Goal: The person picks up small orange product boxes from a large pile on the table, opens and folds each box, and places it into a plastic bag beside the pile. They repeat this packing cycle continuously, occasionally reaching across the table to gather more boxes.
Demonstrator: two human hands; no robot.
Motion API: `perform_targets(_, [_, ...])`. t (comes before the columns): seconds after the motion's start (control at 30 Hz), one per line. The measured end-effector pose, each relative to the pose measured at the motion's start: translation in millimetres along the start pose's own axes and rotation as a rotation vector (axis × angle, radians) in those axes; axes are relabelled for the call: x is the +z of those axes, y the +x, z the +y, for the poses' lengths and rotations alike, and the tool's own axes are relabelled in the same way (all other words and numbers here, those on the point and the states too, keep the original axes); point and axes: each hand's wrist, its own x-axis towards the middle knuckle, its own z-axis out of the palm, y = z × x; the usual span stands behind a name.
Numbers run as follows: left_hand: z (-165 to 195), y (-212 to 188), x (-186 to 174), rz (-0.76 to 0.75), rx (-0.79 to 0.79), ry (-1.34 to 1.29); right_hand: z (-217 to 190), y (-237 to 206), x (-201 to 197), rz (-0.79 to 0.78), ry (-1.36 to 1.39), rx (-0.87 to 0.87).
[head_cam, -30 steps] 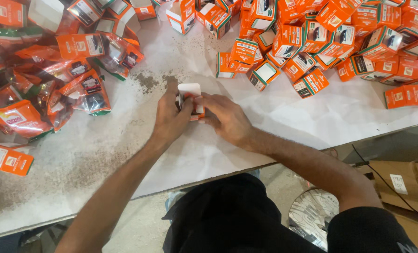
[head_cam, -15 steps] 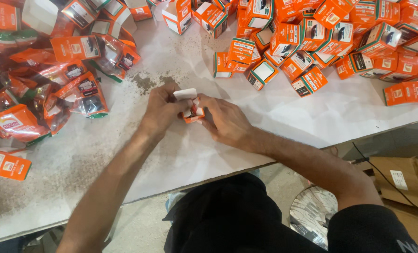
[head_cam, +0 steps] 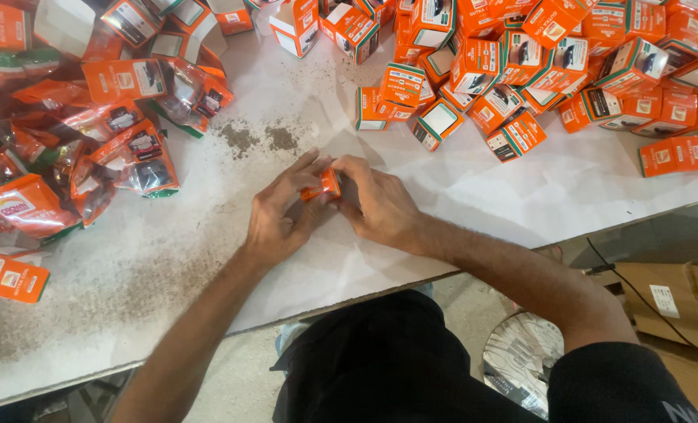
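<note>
Both of my hands meet at the middle of a white table [head_cam: 208, 258] and grip one small orange box [head_cam: 323, 187]. My left hand [head_cam: 280, 215] wraps it from the left, fingers over its top. My right hand [head_cam: 379, 202] presses on it from the right. Only a strip of the box shows between my fingers; its flaps are hidden.
A heap of small orange boxes [head_cam: 537, 63] fills the far right of the table. Orange and clear plastic pouches [head_cam: 90, 141] pile at the far left. A dark smudge [head_cam: 259, 139] marks the tabletop. Cardboard [head_cam: 670, 294] and a round metal object [head_cam: 521, 364] lie on the floor at right.
The box's white flap stood open before; now it no longer shows and my fingers cover the box. My hands have stayed in the same spot.
</note>
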Motion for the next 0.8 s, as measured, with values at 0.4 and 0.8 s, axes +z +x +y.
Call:
perform_targets(0.4, [10, -19, -13, -0.148, 0.182, 0.447, -2, 5, 1, -0.030, -0.041, -0.146])
perform_targets(0.8, [-85, 122, -11, 0.215, 0.173, 0.543, 3, 14, -27, 0.251, -0.319, -0.264])
